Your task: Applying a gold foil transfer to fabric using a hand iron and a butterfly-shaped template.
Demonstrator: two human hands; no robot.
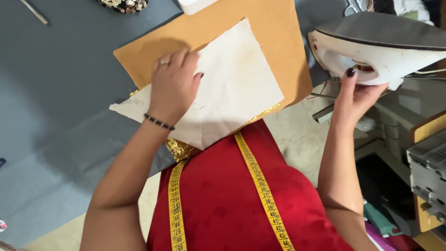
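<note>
My left hand lies flat on a white cloth, fingers spread, pressing it down. The cloth covers a shiny gold fabric whose crinkled edge shows at the near side. Both rest on a tan pad on a grey-covered table. My right hand grips the handle of a white clothes iron, which is lifted and tilted off the table's right edge, its grey soleplate facing up. A ring and a bead bracelet are on my left hand and wrist.
A yellow tape measure hangs over my red garment. A beaded piece lies at the table's far edge. Shelves and a grey plastic tray stand to the right over a pale tiled floor.
</note>
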